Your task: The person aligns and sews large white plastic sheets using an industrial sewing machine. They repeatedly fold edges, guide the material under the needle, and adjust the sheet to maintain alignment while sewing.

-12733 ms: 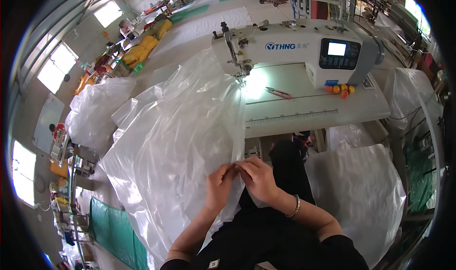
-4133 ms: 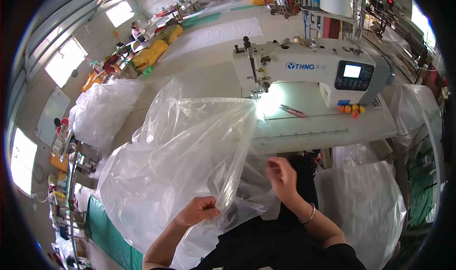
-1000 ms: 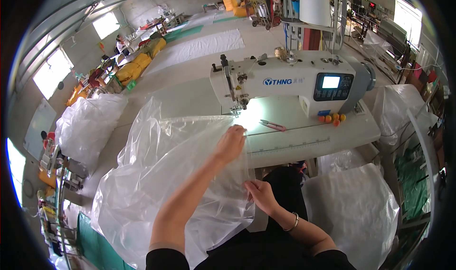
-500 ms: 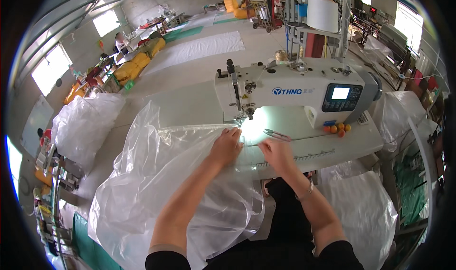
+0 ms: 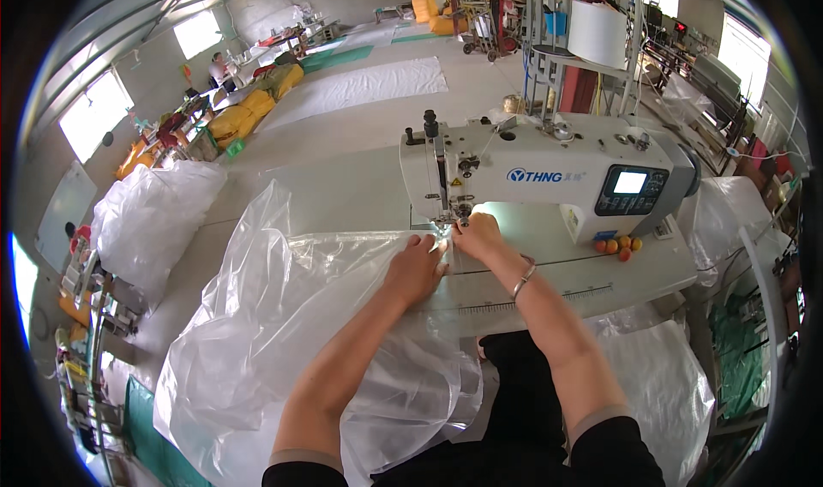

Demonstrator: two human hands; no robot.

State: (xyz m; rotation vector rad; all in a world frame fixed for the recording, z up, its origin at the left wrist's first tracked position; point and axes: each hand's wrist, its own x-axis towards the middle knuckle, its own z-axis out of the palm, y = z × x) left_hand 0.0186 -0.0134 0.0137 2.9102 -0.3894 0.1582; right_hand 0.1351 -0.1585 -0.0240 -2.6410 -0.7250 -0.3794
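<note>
At the Needle, Two Hands Met beside Clear Plastic Sheeting

Crumpled plastic sheeting (image 5: pixel 266 341) spread left of and below the fingers, its straight upper edge running to the needle area of a white sewing machine (image 5: pixel 506 165). The left hand (image 5: pixel 416 271) lay on that edge, fingers loosely spread. The right hand (image 5: pixel 477 235) was bent just beside the needle; whether its fingers pinched anything could not be told.

On the pale tabletop (image 5: pixel 639 274) were a ruler strip (image 5: pixel 536 300) and small red-and-yellow fruits (image 5: pixel 624 245). Beyond, white cloth (image 5: pixel 369 93) covered some floor near yellow bundles (image 5: pixel 244 114).
</note>
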